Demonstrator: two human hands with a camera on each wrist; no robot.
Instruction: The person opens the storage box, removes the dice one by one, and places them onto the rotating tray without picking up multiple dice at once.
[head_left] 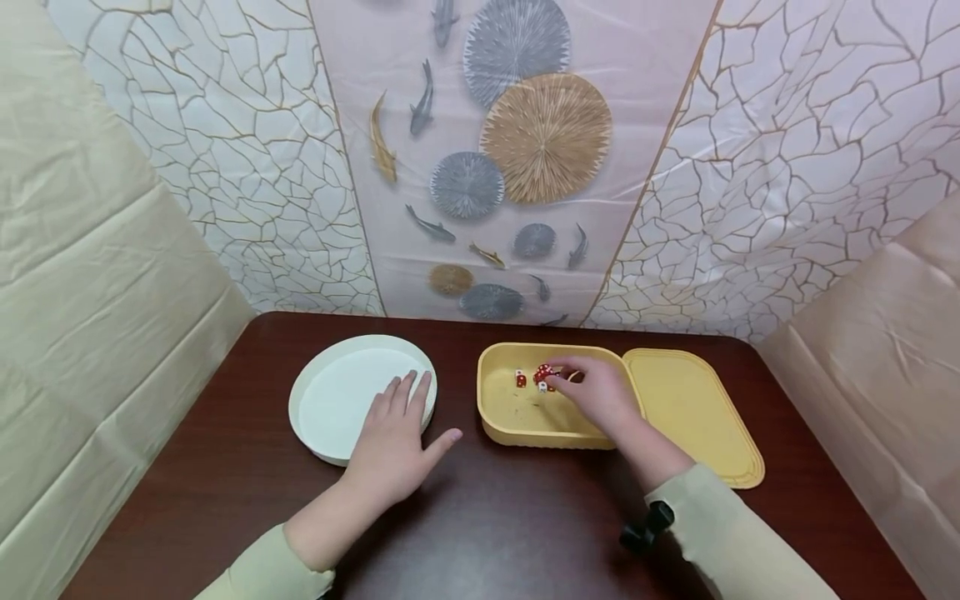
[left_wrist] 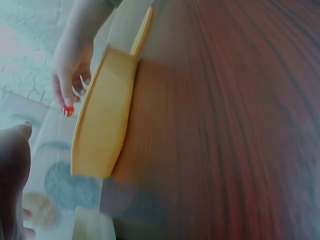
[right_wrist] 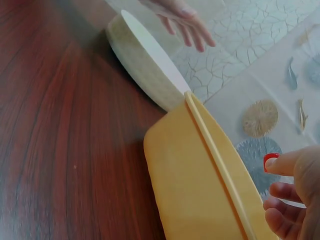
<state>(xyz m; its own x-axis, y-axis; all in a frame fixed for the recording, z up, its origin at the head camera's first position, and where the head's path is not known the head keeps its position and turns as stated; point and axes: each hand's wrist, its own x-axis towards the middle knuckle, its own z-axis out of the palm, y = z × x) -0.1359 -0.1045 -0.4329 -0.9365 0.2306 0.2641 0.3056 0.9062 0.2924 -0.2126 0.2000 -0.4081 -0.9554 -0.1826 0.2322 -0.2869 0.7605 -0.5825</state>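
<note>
My right hand (head_left: 600,393) pinches a red die (left_wrist: 68,111) with white dots between thumb and fingertips, above the yellow rectangular box (head_left: 555,437). In the right wrist view the red die (right_wrist: 270,161) shows at the thumb tip, clear of the box rim. Several small red and white dice (head_left: 521,380) lie on the box floor; the right fingers partly cover that group in the head view. My left hand (head_left: 390,454) is held with fingers spread over the near right side of the round white tray (head_left: 330,400), holding nothing.
A flat yellow lid (head_left: 693,412) lies on the table right of the box, one edge against it. The dark brown wooden table (head_left: 495,525) ends at a patterned cloth backdrop (head_left: 480,250), with beige cloth walls on both sides.
</note>
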